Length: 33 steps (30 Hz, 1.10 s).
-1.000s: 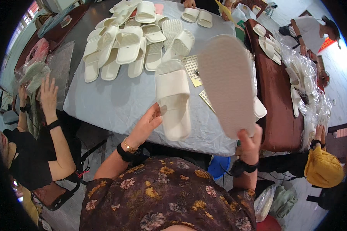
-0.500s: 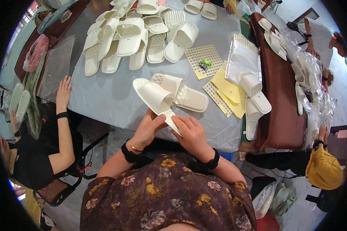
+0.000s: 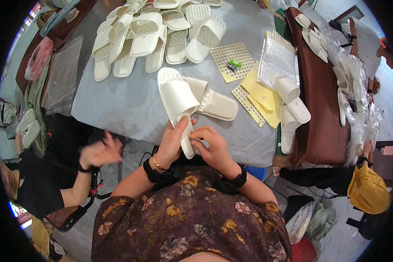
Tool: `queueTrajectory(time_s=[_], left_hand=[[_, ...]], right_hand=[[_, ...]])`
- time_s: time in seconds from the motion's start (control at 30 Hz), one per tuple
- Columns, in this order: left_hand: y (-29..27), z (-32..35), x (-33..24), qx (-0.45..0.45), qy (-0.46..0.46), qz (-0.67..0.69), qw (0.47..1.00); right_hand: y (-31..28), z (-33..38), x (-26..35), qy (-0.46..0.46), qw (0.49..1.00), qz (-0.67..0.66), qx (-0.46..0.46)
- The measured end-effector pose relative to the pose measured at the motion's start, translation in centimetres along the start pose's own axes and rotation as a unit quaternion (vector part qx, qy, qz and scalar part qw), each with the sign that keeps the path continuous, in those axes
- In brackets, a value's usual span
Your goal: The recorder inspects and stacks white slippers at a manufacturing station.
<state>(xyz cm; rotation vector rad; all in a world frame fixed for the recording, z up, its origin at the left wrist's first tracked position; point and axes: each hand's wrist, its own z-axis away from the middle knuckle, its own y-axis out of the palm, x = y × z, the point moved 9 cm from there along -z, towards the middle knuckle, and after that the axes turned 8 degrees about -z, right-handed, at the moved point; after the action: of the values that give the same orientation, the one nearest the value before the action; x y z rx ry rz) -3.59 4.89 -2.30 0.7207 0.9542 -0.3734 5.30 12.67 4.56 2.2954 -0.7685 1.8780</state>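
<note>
A white open-toed slipper (image 3: 177, 95) is tilted up in front of me over the near table edge. My left hand (image 3: 169, 142) is closed around its lower part, thumb on top. The fingers of my right hand (image 3: 213, 147) are pinched together at the slipper's lower end, beside a tiny dark spot; what they hold, if anything, is too small to make out. Behind the held slipper lies another white slipper (image 3: 218, 105) on the grey-covered table (image 3: 122, 102), partly hidden by it.
Many white slippers (image 3: 146, 37) are heaped at the far left. At right lie sticker sheets (image 3: 231, 52), yellow paper (image 3: 260, 94), a clear plastic pack (image 3: 278, 63) and a slipper pair (image 3: 294, 109). A co-worker's hand (image 3: 101, 150) is at left; a brown bench (image 3: 321, 131) stands right.
The held slipper has turned more upright, its lower end coming toward me. My right hand has shifted from gripping its edge to a fingertip pinch. The co-worker's hand has left the table.
</note>
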Motion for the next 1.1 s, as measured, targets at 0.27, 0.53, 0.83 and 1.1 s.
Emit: queueTrajectory(time_s=[0.27,0.53,0.83,1.1], left_hand=[[0.3,0.2,-0.2,0.008,0.014,-0.005,1.000],[0.6,0.2,-1.1,0.002,0.012,-0.005,1.000],[0.5,0.3,-0.3,0.000,0.012,-0.008,1.000],[0.4,-0.1,-0.8,0.008,0.005,0.033,0.999]], right_hand=[[0.2,-0.5,0.0,-0.025,1.000,0.010,0.014],[0.1,-0.5,-0.2,0.007,0.999,-0.051,-0.016],[1.0,-0.5,-0.8,0.007,0.999,-0.020,0.047],[-0.2,-0.4,-2.1,0.067,0.984,-0.161,-0.044]])
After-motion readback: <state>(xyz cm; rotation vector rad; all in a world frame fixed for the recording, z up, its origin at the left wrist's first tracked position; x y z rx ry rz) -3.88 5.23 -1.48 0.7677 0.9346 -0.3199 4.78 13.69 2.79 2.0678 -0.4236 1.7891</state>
